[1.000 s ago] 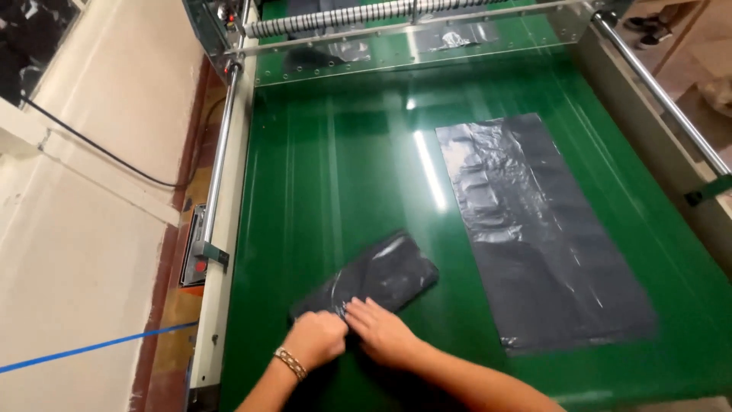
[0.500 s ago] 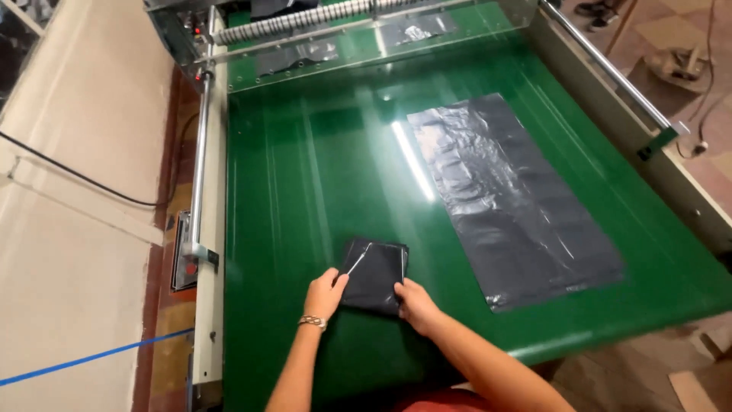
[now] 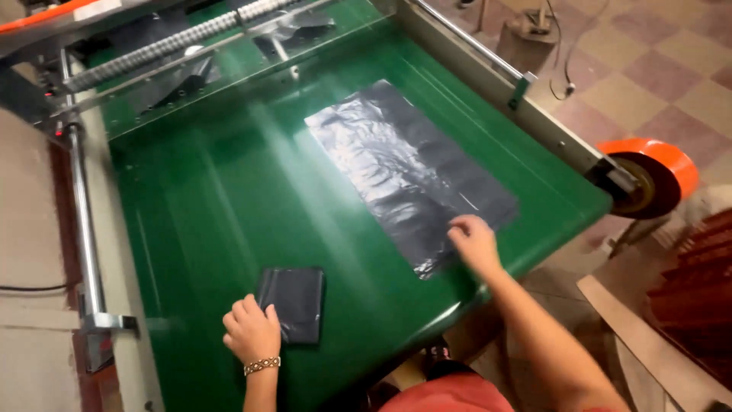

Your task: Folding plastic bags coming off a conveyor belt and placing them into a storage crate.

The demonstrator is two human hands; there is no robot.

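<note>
Folded black bag (image 3: pixel 292 304) lies on green belt (image 3: pixel 206 221), just right of left hand (image 3: pixel 252 333), whose curled fingers touch its edge. Right hand (image 3: pixel 474 243), fingers loose and spread, rests on near corner of flat black bag (image 3: pixel 404 172). Orange roll (image 3: pixel 648 175) beyond it.

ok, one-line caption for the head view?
Left hand on folded black bag, right hand on flat black bag on green belt.

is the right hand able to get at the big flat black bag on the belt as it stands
Probably yes: the right hand already lies at the near edge of the flat black bag, with nothing over it. The left hand is by the folded bag.
</note>
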